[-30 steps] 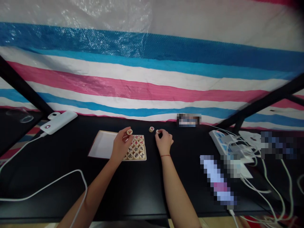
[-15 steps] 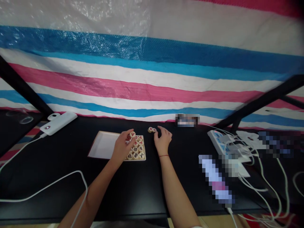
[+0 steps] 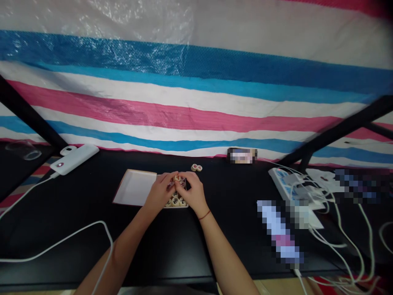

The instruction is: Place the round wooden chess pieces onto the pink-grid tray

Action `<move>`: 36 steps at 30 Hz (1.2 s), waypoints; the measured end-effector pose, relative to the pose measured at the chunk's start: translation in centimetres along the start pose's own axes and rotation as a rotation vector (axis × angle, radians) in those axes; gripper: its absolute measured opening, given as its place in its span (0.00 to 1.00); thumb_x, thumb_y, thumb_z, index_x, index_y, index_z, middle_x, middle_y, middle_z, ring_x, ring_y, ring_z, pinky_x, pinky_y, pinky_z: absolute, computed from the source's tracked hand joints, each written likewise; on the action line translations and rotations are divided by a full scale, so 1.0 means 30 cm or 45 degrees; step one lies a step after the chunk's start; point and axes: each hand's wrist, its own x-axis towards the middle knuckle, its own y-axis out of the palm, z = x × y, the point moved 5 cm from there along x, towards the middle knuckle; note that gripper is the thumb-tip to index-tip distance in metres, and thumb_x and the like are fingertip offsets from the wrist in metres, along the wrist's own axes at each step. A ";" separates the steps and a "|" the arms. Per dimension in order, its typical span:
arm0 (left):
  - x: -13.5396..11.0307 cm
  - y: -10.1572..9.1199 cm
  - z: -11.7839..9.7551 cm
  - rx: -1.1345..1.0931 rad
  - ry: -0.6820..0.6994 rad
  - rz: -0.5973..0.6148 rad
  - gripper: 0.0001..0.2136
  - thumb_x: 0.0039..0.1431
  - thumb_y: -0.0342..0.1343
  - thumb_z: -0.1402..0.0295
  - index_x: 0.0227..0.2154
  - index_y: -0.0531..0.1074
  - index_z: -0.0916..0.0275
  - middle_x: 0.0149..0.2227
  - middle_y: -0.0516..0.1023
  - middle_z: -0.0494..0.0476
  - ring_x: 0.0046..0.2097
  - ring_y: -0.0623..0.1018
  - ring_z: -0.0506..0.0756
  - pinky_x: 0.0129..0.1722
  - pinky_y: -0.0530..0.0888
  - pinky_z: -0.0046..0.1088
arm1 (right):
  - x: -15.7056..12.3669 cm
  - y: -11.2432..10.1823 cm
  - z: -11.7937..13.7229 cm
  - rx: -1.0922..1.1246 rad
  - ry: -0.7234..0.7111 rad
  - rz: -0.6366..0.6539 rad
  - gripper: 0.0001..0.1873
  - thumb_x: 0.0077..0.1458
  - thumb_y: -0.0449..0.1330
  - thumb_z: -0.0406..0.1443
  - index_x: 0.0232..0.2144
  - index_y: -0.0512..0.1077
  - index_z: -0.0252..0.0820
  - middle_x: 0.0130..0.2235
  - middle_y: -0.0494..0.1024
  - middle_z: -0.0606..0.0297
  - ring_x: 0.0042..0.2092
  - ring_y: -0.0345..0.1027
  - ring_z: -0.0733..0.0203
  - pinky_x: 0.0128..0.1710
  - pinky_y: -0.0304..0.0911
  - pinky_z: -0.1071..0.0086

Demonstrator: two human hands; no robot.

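Round wooden Chinese chess pieces (image 3: 175,200) with red and black characters lie packed in a shallow tray (image 3: 176,206). Both hands sit over this tray, fingertips meeting above the pieces. My left hand (image 3: 160,190) covers the tray's left part, and my right hand (image 3: 192,190) covers its right part. Most pieces are hidden under them, and I cannot tell whether either hand holds one. Two more pieces (image 3: 196,167) lie side by side on the table, just beyond my right hand. To the left of the pieces is a white tray section (image 3: 134,187).
The black table (image 3: 76,213) carries a white power bank (image 3: 74,159) with a cable at left and a power strip (image 3: 284,184) tangled with white cables at right. A blurred object (image 3: 242,155) stands at the back edge. A striped tarpaulin (image 3: 190,110) hangs behind.
My right hand has moved left from beside the loose pieces to over the tray, leaving two pieces on the table. My left hand has lowered onto the pieces, and the piece in its fingers no longer shows.
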 end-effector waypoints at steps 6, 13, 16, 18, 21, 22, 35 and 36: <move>0.004 -0.022 -0.003 0.138 -0.020 -0.060 0.15 0.61 0.52 0.69 0.50 0.70 0.59 0.41 0.79 0.57 0.45 0.77 0.57 0.50 0.69 0.39 | 0.013 -0.152 -0.180 -0.379 0.177 -0.456 0.12 0.57 0.55 0.40 0.39 0.75 0.40 0.40 0.79 0.57 0.43 0.69 0.55 0.48 0.64 0.59; 0.007 -0.038 0.022 0.166 -0.110 -0.083 0.11 0.61 0.50 0.70 0.44 0.73 0.59 0.41 0.80 0.57 0.45 0.77 0.57 0.50 0.67 0.38 | 0.009 -0.168 -0.394 -0.570 0.400 -0.289 0.18 0.58 0.51 0.42 0.43 0.72 0.37 0.41 0.78 0.53 0.45 0.67 0.51 0.46 0.61 0.60; 0.005 -0.041 0.027 0.217 -0.158 -0.108 0.10 0.61 0.51 0.71 0.42 0.74 0.58 0.40 0.80 0.56 0.45 0.77 0.58 0.50 0.66 0.40 | 0.013 -0.132 -0.380 -0.628 0.370 -0.175 0.15 0.59 0.51 0.41 0.43 0.71 0.40 0.43 0.77 0.56 0.47 0.65 0.51 0.46 0.59 0.60; 0.005 -0.040 0.029 0.235 -0.178 -0.106 0.10 0.61 0.51 0.70 0.42 0.74 0.58 0.40 0.81 0.56 0.44 0.77 0.59 0.50 0.65 0.41 | 0.013 -0.115 -0.373 -0.686 0.388 -0.081 0.13 0.60 0.52 0.40 0.42 0.72 0.42 0.42 0.77 0.58 0.47 0.64 0.51 0.44 0.58 0.61; 0.006 -0.037 0.033 0.250 -0.204 -0.085 0.10 0.61 0.50 0.70 0.42 0.75 0.57 0.40 0.81 0.56 0.44 0.77 0.59 0.50 0.65 0.41 | 0.012 -0.107 -0.368 -0.757 0.399 -0.008 0.12 0.60 0.52 0.38 0.43 0.71 0.43 0.42 0.77 0.58 0.46 0.64 0.52 0.43 0.56 0.62; 0.007 -0.036 0.034 0.253 -0.211 -0.080 0.10 0.61 0.50 0.70 0.42 0.75 0.57 0.40 0.81 0.56 0.44 0.77 0.59 0.50 0.65 0.41 | 0.011 -0.108 -0.367 -0.770 0.397 0.000 0.12 0.60 0.52 0.38 0.43 0.71 0.43 0.42 0.77 0.58 0.46 0.64 0.52 0.43 0.56 0.62; 0.016 -0.047 0.031 0.504 -0.217 -0.090 0.09 0.61 0.51 0.67 0.35 0.76 0.59 0.35 0.80 0.57 0.42 0.75 0.60 0.46 0.63 0.41 | 0.009 -0.107 -0.250 -0.666 0.312 -0.234 0.15 0.59 0.50 0.38 0.44 0.72 0.38 0.43 0.77 0.54 0.45 0.66 0.51 0.45 0.57 0.61; 0.021 -0.041 0.028 0.562 -0.226 -0.075 0.10 0.61 0.51 0.66 0.32 0.77 0.59 0.34 0.80 0.58 0.42 0.74 0.61 0.45 0.62 0.42 | 0.007 -0.087 -0.227 -0.612 0.305 -0.187 0.15 0.60 0.50 0.39 0.42 0.72 0.39 0.40 0.78 0.56 0.42 0.68 0.53 0.44 0.58 0.62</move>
